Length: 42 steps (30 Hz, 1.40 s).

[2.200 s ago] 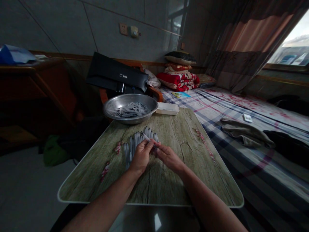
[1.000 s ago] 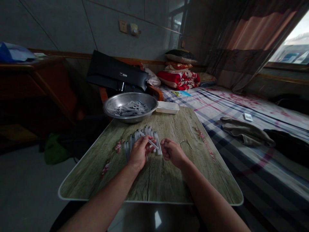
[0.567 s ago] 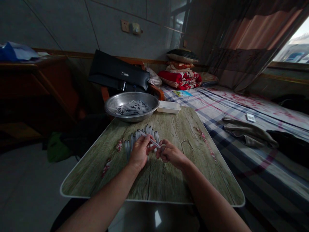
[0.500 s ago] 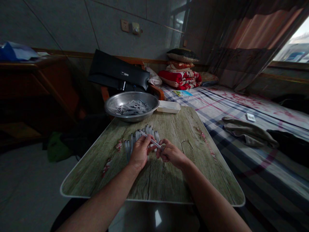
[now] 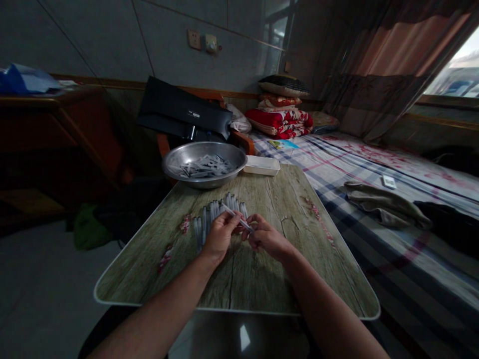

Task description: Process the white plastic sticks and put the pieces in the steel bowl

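Observation:
A slim, pale pen (image 5: 232,213) slants between my hands above the table. My left hand (image 5: 221,232) pinches its upper part between thumb and fingers. At the lower end, the fingers of my right hand (image 5: 264,233) close around the pen's tip; the exact grip is partly hidden. Behind and left of my hands, several translucent pens (image 5: 205,219) with dark ends lie side by side in an uneven row, partly covered by my left hand. Farther back, a steel bowl (image 5: 204,184) holds a heap of thin white, clear and black pieces.
A white plastic tray (image 5: 262,167) stands right of the bowl on the wood-patterned table (image 5: 269,284). Beyond the table a black monitor (image 5: 187,112) leans on a chair. A bed with a plaid sheet (image 5: 337,209) runs along the right side, with clothing (image 5: 385,203) on it.
My left hand has shifted slightly right and down along the pen, closer to my right hand. Less of the pen shows between the hands. The row and bowl stay put.

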Each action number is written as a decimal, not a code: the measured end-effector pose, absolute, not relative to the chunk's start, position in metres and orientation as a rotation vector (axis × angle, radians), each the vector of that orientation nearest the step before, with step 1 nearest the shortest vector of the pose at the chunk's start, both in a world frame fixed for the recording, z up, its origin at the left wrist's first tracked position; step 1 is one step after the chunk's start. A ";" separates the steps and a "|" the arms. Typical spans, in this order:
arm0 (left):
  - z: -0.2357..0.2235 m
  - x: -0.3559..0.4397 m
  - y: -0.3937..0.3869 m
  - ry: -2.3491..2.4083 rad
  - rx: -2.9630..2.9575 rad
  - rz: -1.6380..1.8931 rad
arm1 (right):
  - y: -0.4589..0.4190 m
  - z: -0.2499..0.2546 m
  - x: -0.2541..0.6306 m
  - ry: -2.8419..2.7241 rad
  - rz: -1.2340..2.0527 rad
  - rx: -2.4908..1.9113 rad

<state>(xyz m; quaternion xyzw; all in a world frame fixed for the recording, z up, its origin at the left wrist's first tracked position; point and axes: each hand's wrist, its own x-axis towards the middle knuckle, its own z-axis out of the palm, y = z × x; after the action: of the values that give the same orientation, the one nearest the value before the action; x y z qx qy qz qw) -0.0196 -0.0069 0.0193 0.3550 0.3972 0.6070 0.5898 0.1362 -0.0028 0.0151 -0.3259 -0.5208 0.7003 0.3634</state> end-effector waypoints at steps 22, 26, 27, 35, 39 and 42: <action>0.021 -0.023 -0.004 0.990 0.750 1.531 | 0.001 0.009 0.138 -1.415 1.725 -0.887; 0.022 -0.023 -0.005 0.983 0.768 1.512 | 0.001 0.011 0.139 -1.408 1.718 -0.890; 0.022 -0.023 -0.005 0.981 0.765 1.515 | 0.001 0.011 0.139 -1.405 1.718 -0.889; 0.022 -0.023 -0.006 0.984 0.744 1.560 | 0.001 0.011 0.138 -1.356 1.793 -0.868; 0.022 -0.023 -0.005 1.001 0.731 1.586 | 0.002 0.010 0.138 -1.346 1.751 -0.884; 0.021 -0.024 -0.004 0.995 0.736 1.602 | 0.002 0.009 0.138 -1.360 1.715 -0.903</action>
<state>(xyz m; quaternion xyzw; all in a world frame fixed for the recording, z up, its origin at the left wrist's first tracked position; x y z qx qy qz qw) -0.0243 -0.0038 0.0212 0.3083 0.4168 0.6712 0.5298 0.1378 0.0024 0.0092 -0.3532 -0.5318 0.6708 0.3774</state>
